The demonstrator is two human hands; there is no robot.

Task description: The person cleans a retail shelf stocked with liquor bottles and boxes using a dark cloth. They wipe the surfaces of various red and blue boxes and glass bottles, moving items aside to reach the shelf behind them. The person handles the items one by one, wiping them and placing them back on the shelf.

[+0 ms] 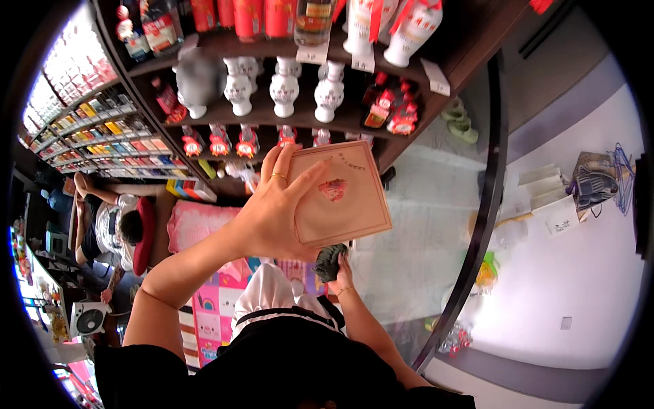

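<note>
My left hand [273, 204], with a gold ring, grips a flat square beige box [347, 214] by its left side, fingers spread over the top corner and face. The box has a thin red border, a small red design and some writing. Below the box's lower edge, my right hand [341, 276] holds a crumpled dark grey-green cloth [329, 262]. Behind the box stand dark wooden shelves [276, 120] with white gourd-shaped bottles [284, 87] and a row of small bottles with red labels [247, 141].
A pink patterned mat [209, 317] lies below me. At the left a person [115, 227] sits near stocked store shelves [102, 133] and a fan [88, 318]. A curved dark-framed glass partition [472, 225] runs along the right. Green clogs [460, 122] rest on the floor beyond the shelf.
</note>
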